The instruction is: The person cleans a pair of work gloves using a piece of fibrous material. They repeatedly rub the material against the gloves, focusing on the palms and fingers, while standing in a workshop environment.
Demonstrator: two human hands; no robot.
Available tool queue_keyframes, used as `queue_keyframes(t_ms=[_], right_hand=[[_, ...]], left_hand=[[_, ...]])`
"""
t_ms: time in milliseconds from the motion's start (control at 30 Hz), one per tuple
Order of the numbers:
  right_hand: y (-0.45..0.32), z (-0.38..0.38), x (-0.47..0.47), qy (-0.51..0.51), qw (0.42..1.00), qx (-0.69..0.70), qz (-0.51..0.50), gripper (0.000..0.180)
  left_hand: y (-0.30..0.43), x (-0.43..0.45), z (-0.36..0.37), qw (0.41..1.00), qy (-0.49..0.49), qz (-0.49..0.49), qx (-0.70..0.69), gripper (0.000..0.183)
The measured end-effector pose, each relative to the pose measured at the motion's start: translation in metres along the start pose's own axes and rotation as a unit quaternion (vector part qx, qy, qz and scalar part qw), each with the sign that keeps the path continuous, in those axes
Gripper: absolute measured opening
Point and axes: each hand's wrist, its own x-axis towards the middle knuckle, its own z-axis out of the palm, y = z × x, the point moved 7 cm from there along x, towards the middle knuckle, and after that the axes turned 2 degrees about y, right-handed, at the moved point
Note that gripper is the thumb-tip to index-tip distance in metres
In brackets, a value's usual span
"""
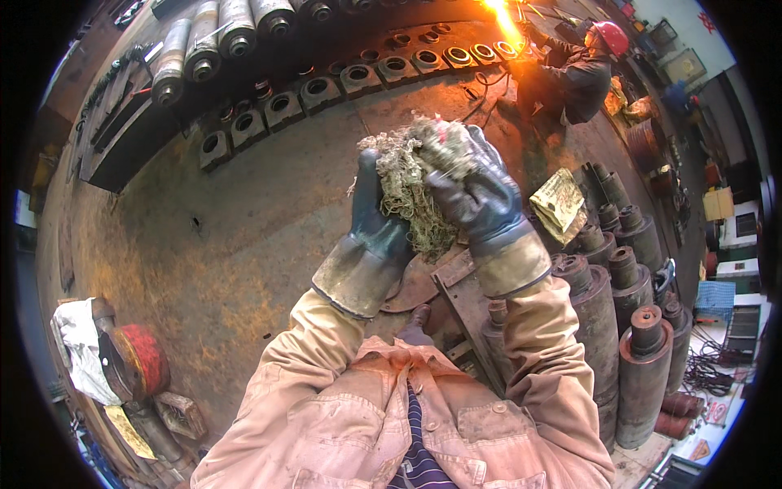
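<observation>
Both my hands wear dark coated work gloves with stiff, soiled cuffs. Between them, at chest height in the middle of the head view, hangs a wad of tangled cotton waste (406, 177). My left hand (379, 211) supports its left side, thumb or fingers pointing up along it. My right hand (479, 183) has its fingers curled around the upper right part, which looks slightly blurred. Loose threads droop from the wad between the two gloves. Past it lies a stained steel floor plate (269, 202).
A curved row of bearing housings (317, 88) lines the far side, beside steel rollers (235, 33). At upper right a person in a red helmet (611, 38) works at a bright flame (504, 18). Upright rollers (644, 367) and a yellowish folded sack (558, 205) stand right.
</observation>
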Motion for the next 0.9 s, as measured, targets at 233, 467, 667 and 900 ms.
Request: queue_keyframes(t_ms=[233,467,667,900], right_hand=[[-0.009,0.01,-0.003,-0.055,0.998,-0.016,0.027,0.065],[-0.004,0.012,-0.028,0.055,0.984,0.128,0.112,0.076],[-0.007,0.072,-0.062,0.067,0.646,0.692,0.316,0.073],[0.042,0.095,-0.086,0.069,0.673,0.638,0.368,0.044]], left_hand=[[-0.007,0.02,-0.04,0.99,0.13,-0.042,0.021,0.045],[0.028,0.005,-0.067,0.968,0.123,0.053,0.212,0.043],[0.011,-0.014,-0.032,0.961,0.113,0.074,0.24,0.049],[-0.001,0.015,-0.127,0.902,0.118,0.16,0.384,0.04]])
